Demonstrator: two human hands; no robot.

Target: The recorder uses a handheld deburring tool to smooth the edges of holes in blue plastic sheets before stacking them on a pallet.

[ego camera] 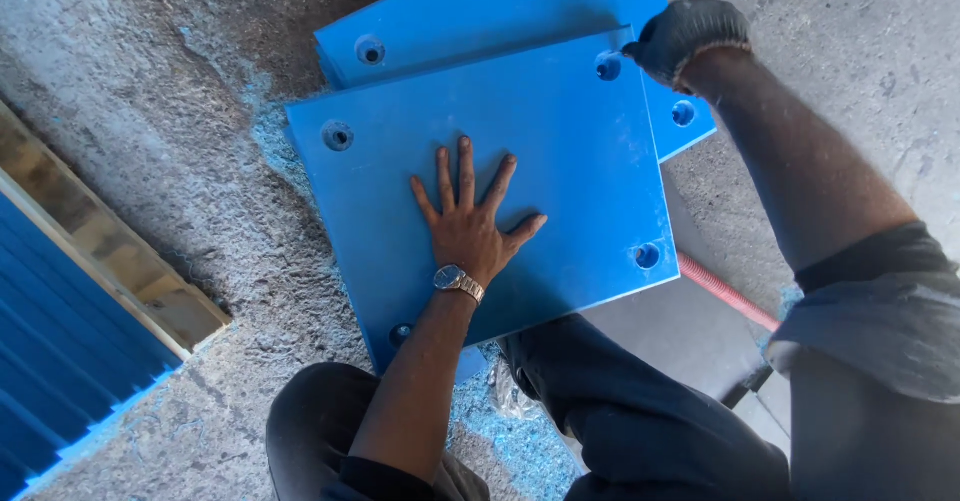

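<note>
A thick blue plastic panel (560, 151) with a countersunk hole near each corner lies on top of a second blue panel (480, 6). My left hand (470, 223) is bare, wears a wristwatch, and presses flat with spread fingers on the middle of the top panel. My right hand (688, 36) wears a dark glove and is closed at the top panel's far right corner, beside a hole (608, 65). Whether it holds a tool there is hidden.
Rough concrete floor (150, 91) with blue shavings (520, 446) around the panels. A wooden beam (110, 251) and blue corrugated sheet (50, 381) lie at the left. A red hose (728, 293) runs at the right. My dark-trousered knees (600, 411) are below.
</note>
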